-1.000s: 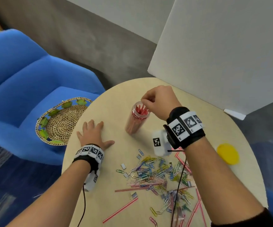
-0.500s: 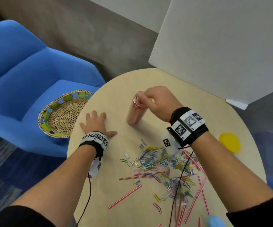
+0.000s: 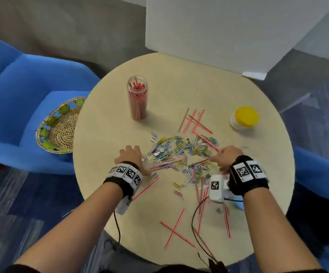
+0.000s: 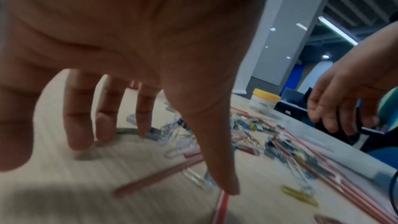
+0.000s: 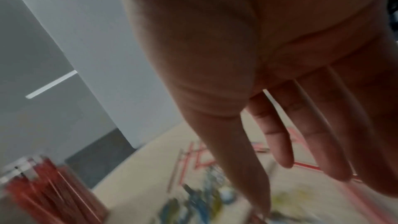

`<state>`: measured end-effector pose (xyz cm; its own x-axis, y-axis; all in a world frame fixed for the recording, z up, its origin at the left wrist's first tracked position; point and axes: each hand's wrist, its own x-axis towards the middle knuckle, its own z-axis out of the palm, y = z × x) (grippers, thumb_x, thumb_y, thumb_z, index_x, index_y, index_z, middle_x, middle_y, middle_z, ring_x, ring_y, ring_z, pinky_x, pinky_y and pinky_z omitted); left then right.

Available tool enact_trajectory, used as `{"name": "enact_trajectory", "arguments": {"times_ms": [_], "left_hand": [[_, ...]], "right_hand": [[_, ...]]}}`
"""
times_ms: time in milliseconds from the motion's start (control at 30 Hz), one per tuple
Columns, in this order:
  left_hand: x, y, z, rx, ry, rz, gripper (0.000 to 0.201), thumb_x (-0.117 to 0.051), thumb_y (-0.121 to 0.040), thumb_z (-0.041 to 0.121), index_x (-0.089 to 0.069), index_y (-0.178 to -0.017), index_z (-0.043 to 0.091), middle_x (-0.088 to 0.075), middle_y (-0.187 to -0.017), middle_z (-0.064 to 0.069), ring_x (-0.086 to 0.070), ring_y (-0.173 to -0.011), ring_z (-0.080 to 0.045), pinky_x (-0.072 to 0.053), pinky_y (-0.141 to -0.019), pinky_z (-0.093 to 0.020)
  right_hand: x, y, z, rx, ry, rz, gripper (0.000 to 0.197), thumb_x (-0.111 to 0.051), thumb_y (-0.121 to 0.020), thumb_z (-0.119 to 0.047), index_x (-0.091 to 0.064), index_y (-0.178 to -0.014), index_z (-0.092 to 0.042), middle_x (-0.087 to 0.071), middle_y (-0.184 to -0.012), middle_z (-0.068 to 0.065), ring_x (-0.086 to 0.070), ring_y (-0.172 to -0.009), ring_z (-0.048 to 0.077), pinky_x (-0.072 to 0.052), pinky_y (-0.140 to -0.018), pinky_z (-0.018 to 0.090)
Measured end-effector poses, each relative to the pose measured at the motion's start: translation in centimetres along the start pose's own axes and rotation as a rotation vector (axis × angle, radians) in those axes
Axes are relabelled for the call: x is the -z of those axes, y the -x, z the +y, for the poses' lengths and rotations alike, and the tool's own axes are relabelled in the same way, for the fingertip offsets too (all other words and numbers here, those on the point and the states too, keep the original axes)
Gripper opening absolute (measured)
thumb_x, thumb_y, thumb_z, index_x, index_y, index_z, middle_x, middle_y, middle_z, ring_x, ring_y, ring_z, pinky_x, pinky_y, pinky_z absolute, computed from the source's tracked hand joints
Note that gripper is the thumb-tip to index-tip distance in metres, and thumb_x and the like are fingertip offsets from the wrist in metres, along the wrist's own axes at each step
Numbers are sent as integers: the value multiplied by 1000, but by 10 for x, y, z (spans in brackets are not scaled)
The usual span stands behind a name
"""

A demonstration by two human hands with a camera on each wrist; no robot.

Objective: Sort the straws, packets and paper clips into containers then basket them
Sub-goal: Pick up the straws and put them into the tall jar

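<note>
A clear jar (image 3: 137, 99) packed with red straws stands upright at the table's back left, its mouth uncovered. A heap of coloured paper clips (image 3: 179, 152) lies mid-table, with small pale packets (image 3: 156, 154) mixed in. Loose red striped straws (image 3: 196, 121) lie behind the heap, and more lie near the front edge. My left hand (image 3: 130, 154) sits at the heap's left edge; its straight fingers (image 4: 143, 118) touch the table and hold nothing. My right hand (image 3: 223, 157) hovers over the heap's right edge, fingers (image 5: 277, 135) straight and empty.
A jar with a yellow lid (image 3: 243, 119) stands at the table's right. A woven basket (image 3: 61, 125) rests on the blue armchair (image 3: 11, 99) left of the round table (image 3: 108, 194). A white board (image 3: 218, 30) rises behind the table.
My right hand left the mouth of the straw jar and drew back to the clip heap. My left hand slid from the table's left part to the heap's left edge.
</note>
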<state>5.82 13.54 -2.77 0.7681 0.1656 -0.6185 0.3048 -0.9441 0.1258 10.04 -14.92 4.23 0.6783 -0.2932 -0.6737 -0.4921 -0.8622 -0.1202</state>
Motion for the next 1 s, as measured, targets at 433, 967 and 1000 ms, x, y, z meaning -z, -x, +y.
{"name": "enact_trajectory", "arguments": {"times_ms": [433, 967, 1000], "left_hand": [[-37, 40, 5, -6, 147, 159, 78, -83, -74, 27, -33, -133, 14, -66, -102, -12, -65, -93, -31, -53, -79, -37], [-71, 52, 38, -32, -120, 172, 31, -34, -100, 4, -47, -128, 2, -48, -128, -16, -48, -118, -31, -46, -92, -37], [-75, 53, 41, -44, -144, 185, 32, -33, -100, 3, -45, -129, 2, -47, -128, -16, -47, -117, -31, -47, -91, -38]], "right_hand": [[-106, 46, 53, 9, 100, -19, 47, -86, -70, -41, -47, -69, -14, -59, -72, 0, -58, -63, 15, -49, -53, 25], [-113, 41, 43, 205, 123, 158, 9, -69, -85, -13, -62, -89, -8, -56, -82, 6, -64, -86, 26, -46, -64, 26], [-111, 40, 42, 223, 144, 161, 8, -68, -85, -13, -63, -89, -8, -59, -86, 8, -64, -86, 26, -47, -65, 27]]}}
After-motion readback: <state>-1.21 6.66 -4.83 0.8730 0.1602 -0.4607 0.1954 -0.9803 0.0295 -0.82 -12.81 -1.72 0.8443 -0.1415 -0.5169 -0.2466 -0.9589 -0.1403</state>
